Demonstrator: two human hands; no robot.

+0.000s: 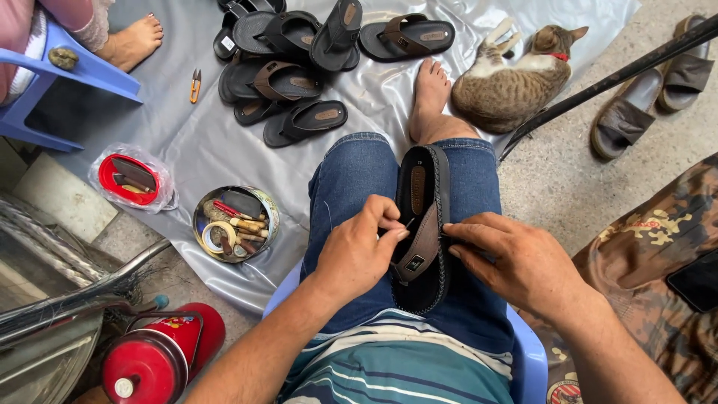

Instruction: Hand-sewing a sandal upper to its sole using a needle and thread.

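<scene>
Holding a black sandal [421,224] on the lap, both hands pinch its brown strap [420,251].
Left hand [357,251] grips the strap's left edge, right hand [516,260] its right; beyond, a sandal pile [299,67] and cat [508,78] crowd the grey sheet [202,142].

Sandal [421,232] strap part-hidden by right hand [523,262] (fingertips)

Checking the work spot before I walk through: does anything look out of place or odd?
A cat lies curled on the grey sheet beside the pile of sandals, close to the bare foot. Small snips lie loose on the sheet, apart from the tin of tools.
</scene>
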